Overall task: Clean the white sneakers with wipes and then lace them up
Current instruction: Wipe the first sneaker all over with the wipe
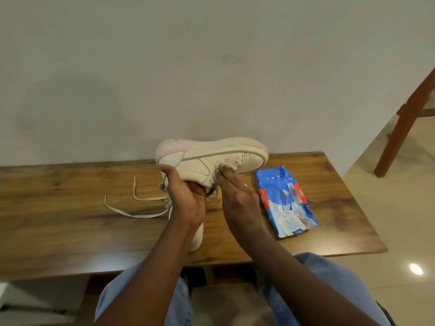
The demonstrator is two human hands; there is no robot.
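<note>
My left hand [186, 198] grips the sneaker [211, 154] above the table [58, 220]; my right hand [237, 198] presses a wipe [224, 164] flat-fingered to its side; cleaning under way, I judge; laces [141, 208] lie loose, lacing untouched.

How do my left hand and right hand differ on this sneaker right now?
The left hand curls round the sneaker from beneath, holding it above the table; the right hand has straight fingers. The left hand holds no wipe; the right hand presses a wipe against the sneaker's side. Both touch the same sneaker.
</note>
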